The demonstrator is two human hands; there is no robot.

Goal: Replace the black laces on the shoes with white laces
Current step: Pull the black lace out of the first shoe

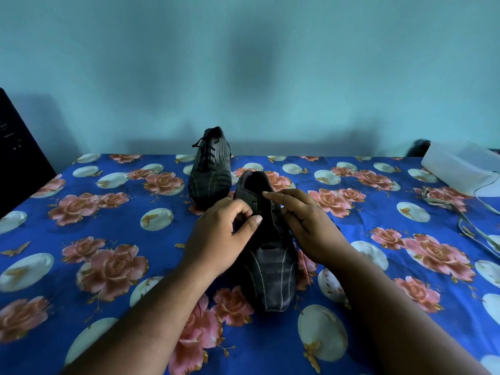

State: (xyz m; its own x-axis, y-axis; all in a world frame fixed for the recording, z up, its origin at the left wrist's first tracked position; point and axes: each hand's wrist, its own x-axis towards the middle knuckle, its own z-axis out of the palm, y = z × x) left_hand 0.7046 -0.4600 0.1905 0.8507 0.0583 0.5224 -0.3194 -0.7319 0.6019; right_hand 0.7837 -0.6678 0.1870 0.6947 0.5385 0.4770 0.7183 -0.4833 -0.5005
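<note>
We see both hands on the near black striped shoe (pixel 266 269), which sits on the blue flowery cloth (pixel 108 239). Our left hand (pixel 219 236) pinches its left lace edge; our right hand (pixel 305 223) pinches the right edge. The other black laced shoe (pixel 211 169) stands behind.

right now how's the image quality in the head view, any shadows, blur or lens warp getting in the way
Head view: dim, with a blue-green cast; a soft dark shadow blotch sits on the wall. The wide lens bows the bedsheet's far edge. The near shoe is so dark that its lace holes hardly show between the left hand and right hand. Focus is soft throughout.
</note>
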